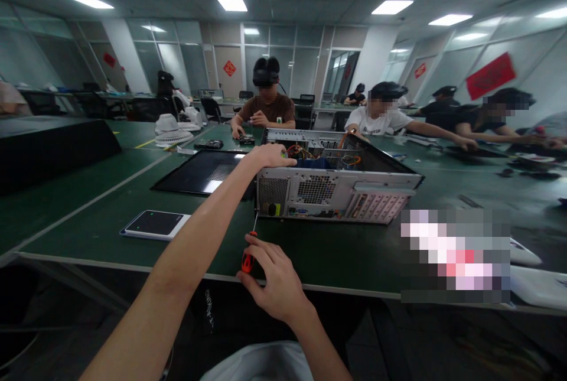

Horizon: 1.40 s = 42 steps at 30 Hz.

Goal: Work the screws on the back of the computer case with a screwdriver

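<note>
An opened desktop computer case (332, 189) lies on its side on the green table (88, 215), rear panel toward me, cables showing inside. My left hand (270, 156) reaches over the case's top left edge, fingers curled on the rim. My right hand (270, 277) is near the table's front edge, fingers closed around the red-and-black handle of a screwdriver (249, 254) whose thin shaft points up toward the case's rear panel.
The case's black side panel (204, 171) lies flat to the left. A small white-rimmed device (155, 224) sits front left. White fans (170, 130) stand farther back. Several people sit working at the far side and at the right. A blurred patch covers the front right.
</note>
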Motion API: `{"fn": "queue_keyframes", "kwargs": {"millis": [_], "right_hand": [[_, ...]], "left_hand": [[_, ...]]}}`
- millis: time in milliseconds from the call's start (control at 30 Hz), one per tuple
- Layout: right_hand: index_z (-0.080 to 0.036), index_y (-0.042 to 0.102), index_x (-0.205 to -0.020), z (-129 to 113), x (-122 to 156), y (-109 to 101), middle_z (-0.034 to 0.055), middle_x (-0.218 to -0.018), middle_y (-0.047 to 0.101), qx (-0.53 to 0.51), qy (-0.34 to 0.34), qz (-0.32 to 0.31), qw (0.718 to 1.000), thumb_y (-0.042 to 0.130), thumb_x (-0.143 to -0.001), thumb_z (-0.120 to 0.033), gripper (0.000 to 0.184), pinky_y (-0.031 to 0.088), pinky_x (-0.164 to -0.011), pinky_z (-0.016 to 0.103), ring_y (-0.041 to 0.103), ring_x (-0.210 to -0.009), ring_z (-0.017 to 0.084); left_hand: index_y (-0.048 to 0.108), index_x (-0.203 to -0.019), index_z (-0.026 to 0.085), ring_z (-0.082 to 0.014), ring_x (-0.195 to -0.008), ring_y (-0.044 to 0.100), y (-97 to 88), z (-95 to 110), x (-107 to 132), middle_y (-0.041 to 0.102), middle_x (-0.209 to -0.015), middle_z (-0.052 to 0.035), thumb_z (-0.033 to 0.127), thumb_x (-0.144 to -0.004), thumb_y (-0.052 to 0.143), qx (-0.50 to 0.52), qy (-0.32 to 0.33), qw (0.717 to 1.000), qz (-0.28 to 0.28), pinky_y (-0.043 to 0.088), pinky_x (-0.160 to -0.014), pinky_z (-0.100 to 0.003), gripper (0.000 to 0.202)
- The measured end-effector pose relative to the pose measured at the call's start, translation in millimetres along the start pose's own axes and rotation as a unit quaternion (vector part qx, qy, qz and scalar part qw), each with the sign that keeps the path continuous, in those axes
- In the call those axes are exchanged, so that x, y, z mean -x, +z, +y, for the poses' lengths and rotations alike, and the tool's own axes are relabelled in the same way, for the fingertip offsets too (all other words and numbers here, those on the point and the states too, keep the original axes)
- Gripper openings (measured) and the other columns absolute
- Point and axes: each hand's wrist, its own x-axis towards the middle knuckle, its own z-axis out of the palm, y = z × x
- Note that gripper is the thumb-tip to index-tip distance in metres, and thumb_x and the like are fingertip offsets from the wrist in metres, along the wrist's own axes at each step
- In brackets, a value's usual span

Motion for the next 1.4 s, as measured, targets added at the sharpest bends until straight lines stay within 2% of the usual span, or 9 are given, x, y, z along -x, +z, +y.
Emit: {"fn": "queue_keyframes", "kwargs": {"millis": [67,133,267,467,600,733,1033,1167,1400], "right_hand": [[-0.026,0.062,-0.132,0,0,2,0.0091,-0.141,0.066,0.021,-0.021,0.001,1.000,0.068,-0.095,-0.031,0.037,0.054,-0.100,0.046,0.064,-0.123,0.027],[-0.029,0.065,-0.129,2,0,5,0.0076,-0.139,0.068,0.039,-0.041,0.008,0.998,0.068,-0.096,-0.032,0.034,0.055,-0.097,0.045,0.065,-0.121,0.027],[-0.024,0.071,-0.112,8,3,15,0.0093,-0.125,0.075,0.031,-0.042,0.066,0.996,0.075,-0.091,-0.037,0.025,0.058,-0.090,0.042,0.071,-0.108,0.026],[-0.022,0.071,-0.108,8,3,18,0.0116,-0.119,0.076,0.012,-0.036,0.099,0.994,0.079,-0.087,-0.036,0.027,0.061,-0.089,0.042,0.074,-0.106,0.027],[-0.022,0.072,-0.106,6,3,14,0.0114,-0.117,0.076,-0.055,-0.016,0.115,0.992,0.082,-0.085,-0.032,0.026,0.061,-0.094,0.040,0.073,-0.108,0.025],[-0.022,0.070,-0.102,1,1,3,0.0097,-0.113,0.075,-0.161,0.019,0.167,0.973,0.087,-0.079,-0.033,0.030,0.061,-0.092,0.035,0.074,-0.106,0.023],[-0.024,0.069,-0.105,-23,-30,-37,0.0071,-0.113,0.073,-0.210,-0.048,0.293,0.932,0.091,-0.075,-0.028,0.037,0.060,-0.093,0.035,0.072,-0.104,0.021],[-0.024,0.068,-0.104,-24,-45,-37,0.0074,-0.113,0.073,-0.218,-0.054,0.303,0.926,0.089,-0.078,-0.030,0.034,0.060,-0.092,0.037,0.072,-0.103,0.021],[-0.023,0.068,-0.102,-26,-56,-28,0.0093,-0.111,0.072,-0.223,-0.007,0.309,0.925,0.086,-0.081,-0.040,0.032,0.060,-0.092,0.043,0.072,-0.103,0.024]], "left_hand": [[0.057,-0.144,0.024,-0.0379,-0.129,0.059,0.0,0,0,0.061,-0.146,-0.0134,0.076,-0.085,0.052,0.002,0.000,1.000,0.001,0.046,-0.105,-0.050,0.079],[0.058,-0.144,0.024,-0.0381,-0.129,0.059,0.3,0,0,0.061,-0.146,-0.0132,0.076,-0.085,0.052,0.001,0.000,1.000,0.001,0.046,-0.106,-0.050,0.079],[0.057,-0.145,0.025,-0.0382,-0.130,0.058,0.9,-1,-1,0.060,-0.147,-0.0125,0.077,-0.085,0.052,0.001,-0.001,1.000,-0.001,0.045,-0.108,-0.051,0.079],[0.056,-0.145,0.025,-0.0370,-0.129,0.059,2.1,-3,-4,0.061,-0.147,-0.0127,0.077,-0.086,0.051,0.002,0.002,1.000,-0.005,0.046,-0.107,-0.052,0.079],[0.056,-0.145,0.025,-0.0365,-0.130,0.059,1.7,-2,-3,0.060,-0.147,-0.0125,0.079,-0.086,0.049,-0.007,-0.001,1.000,-0.005,0.046,-0.107,-0.051,0.080],[0.056,-0.145,0.025,-0.0367,-0.131,0.058,0.5,-1,-1,0.060,-0.148,-0.0129,0.078,-0.087,0.048,-0.008,-0.002,1.000,-0.007,0.045,-0.108,-0.050,0.079],[0.058,-0.141,0.024,-0.0329,-0.130,0.060,-1.2,2,2,0.061,-0.146,-0.0119,0.075,-0.089,0.048,-0.021,0.000,1.000,-0.007,0.047,-0.107,-0.043,0.073],[0.055,-0.144,0.023,-0.0338,-0.132,0.058,-1.8,3,3,0.059,-0.149,-0.0124,0.073,-0.090,0.048,-0.024,-0.001,1.000,-0.010,0.046,-0.108,-0.044,0.074],[0.057,-0.142,0.024,-0.0356,-0.131,0.059,1.5,0,0,0.060,-0.147,-0.0132,0.079,-0.087,0.047,-0.004,0.004,1.000,0.001,0.047,-0.107,-0.045,0.079]]}}
